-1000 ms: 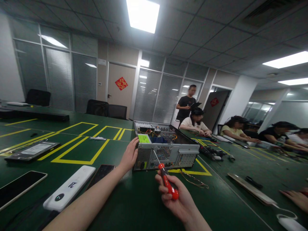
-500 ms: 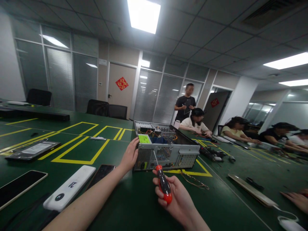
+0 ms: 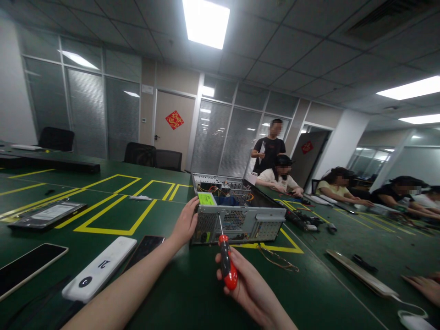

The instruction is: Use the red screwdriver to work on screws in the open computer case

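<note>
An opened desktop computer case [image 3: 270, 211] sits on the green table, its vented metal panel towards me. A bright green label [image 3: 206, 198] marks the box in its near left corner, probably the power supply. My left hand [image 3: 186, 222] lies against the left side of the case near that label, fingers stretched out; some fingertips reach the top edge. In my right hand [image 3: 245, 279] is a red and black screwdriver [image 3: 227, 266], wrapped by the fingers. Its shaft points up and away, the tip at the panel below the label. Whether it sits in a screw is too small to tell.
Left lie a hard drive [image 3: 51, 213], a phone [image 3: 32, 268], a white numbered device [image 3: 101, 268] and a dark phone [image 3: 144, 252]. Thin cables [image 3: 278, 257] lie right of the case. Beyond are loose parts [image 3: 304, 220], a power bank-like slab [image 3: 360, 272] and several seated people.
My right hand and the screwdriver handle have shifted slightly left and turned, with the tip still at the panel. The left hand stays put. A standing person behind has moved slightly right.
</note>
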Demonstrator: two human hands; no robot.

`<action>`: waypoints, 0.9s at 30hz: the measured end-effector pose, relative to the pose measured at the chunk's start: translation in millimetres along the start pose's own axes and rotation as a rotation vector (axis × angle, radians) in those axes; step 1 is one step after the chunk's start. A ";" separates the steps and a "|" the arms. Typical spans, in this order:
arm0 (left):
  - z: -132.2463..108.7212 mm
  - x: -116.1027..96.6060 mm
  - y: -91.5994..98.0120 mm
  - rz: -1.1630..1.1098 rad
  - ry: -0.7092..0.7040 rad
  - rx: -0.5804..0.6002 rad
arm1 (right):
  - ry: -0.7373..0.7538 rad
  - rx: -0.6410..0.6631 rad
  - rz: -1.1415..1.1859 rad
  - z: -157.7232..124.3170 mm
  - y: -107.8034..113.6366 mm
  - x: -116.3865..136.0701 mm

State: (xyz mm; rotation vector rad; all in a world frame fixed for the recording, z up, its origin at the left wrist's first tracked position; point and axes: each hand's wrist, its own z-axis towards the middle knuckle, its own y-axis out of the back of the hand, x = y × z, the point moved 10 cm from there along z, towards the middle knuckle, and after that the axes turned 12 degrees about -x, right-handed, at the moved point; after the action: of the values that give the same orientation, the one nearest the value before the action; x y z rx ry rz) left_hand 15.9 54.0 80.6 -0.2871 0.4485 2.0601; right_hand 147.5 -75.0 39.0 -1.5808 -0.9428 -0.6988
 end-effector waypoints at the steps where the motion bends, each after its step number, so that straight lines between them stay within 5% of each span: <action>1: 0.0 -0.2 0.1 -0.001 -0.002 -0.001 | 0.000 -0.006 0.000 0.3 0.8 0.0; 27: 1.4 -4.3 1.3 -0.024 -0.012 -0.003 | -0.007 0.068 -0.034 -0.7 -5.3 -4.3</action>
State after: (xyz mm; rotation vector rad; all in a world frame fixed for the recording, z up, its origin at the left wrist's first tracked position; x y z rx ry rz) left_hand 16.9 50.6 83.7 -0.2811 0.4326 2.0384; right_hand 140.8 -76.2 38.3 -1.5111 -0.9905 -0.6785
